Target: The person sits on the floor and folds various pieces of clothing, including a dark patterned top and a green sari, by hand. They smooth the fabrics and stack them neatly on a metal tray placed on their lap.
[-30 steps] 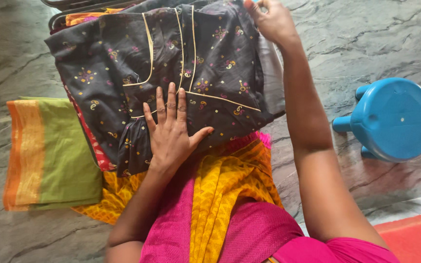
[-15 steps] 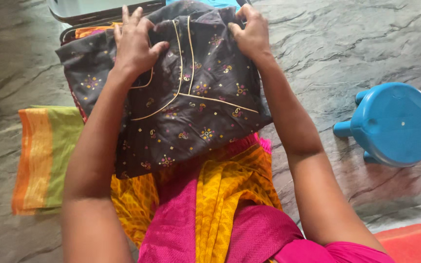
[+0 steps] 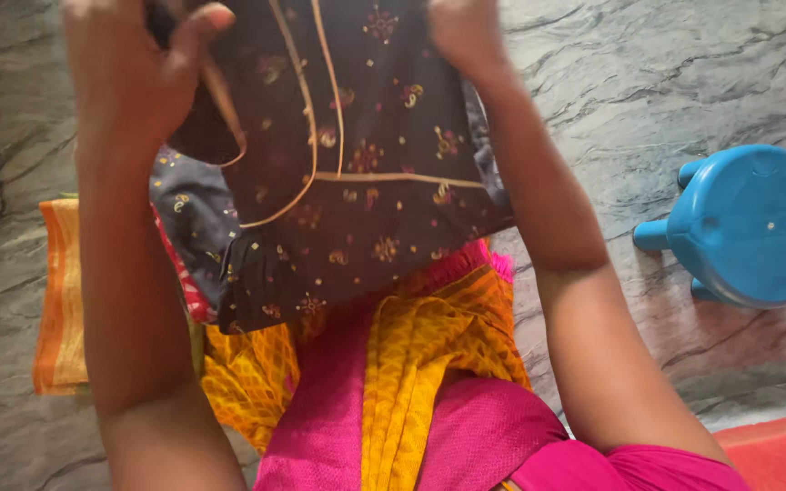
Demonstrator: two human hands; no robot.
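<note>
A dark grey garment [image 3: 357, 173] with small gold embroidered motifs and cream piping hangs in front of me, lifted off the floor. My left hand [image 3: 134, 77] grips its upper left corner, thumb over the cloth. Its upper right corner is held by my right hand [image 3: 466, 32], partly cut off by the top edge. The garment's lower hem falls over my lap, which is covered by yellow and pink cloth [image 3: 393, 382].
A folded orange and green cloth [image 3: 56, 300] lies on the grey stone floor [image 3: 648, 82] at the left, partly behind my left arm. A blue plastic stool [image 3: 748, 227] stands at the right. A red mat edge [image 3: 775, 445] shows at the bottom right.
Both hands have raised the dark garment up and toward the camera. A second ago my left hand lay flat on it; now it grips the upper left corner.
</note>
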